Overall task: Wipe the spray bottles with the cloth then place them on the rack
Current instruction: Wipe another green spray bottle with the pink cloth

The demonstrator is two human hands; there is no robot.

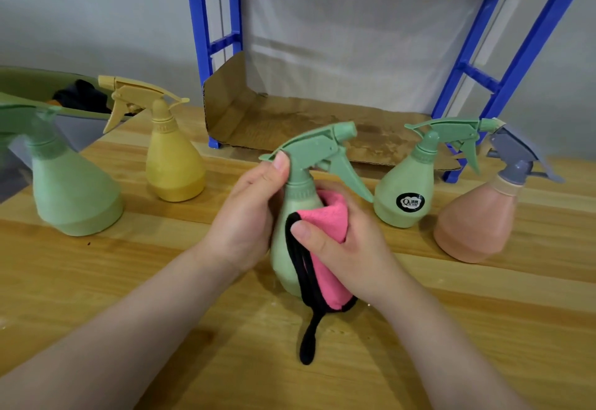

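The left hand (248, 213) curls round the neck and upper body of a green spray bottle (298, 216), its thumb lying against the back of the trigger head, while the right hand (338, 242) presses a folded pink cloth (322, 238) with black edging against the bottle's right flank, thumb on top and fingers wrapped behind the fabric. The bottle sits between the two hands, upright with a slight tilt, its base on or just above the worktop (193, 329) near the middle; a black loop of the cloth's trim trails down onto the wood toward the near edge. The bottle is smooth matte plastic, pear-shaped, with an angular trigger head; the cloth looks soft and napped. The worktop is pale wood with visible grain. Toward the right edge stand a second green bottle (403, 193) with a round black label and, just beside it, a peach bottle (477, 219) with a grey trigger. Toward the left edge stand a yellow bottle (172, 158) and a larger green conical bottle (71, 187). At the far edge stands a blue metal rack (222, 45), its lowest level lined with stained brown cardboard (290, 122).
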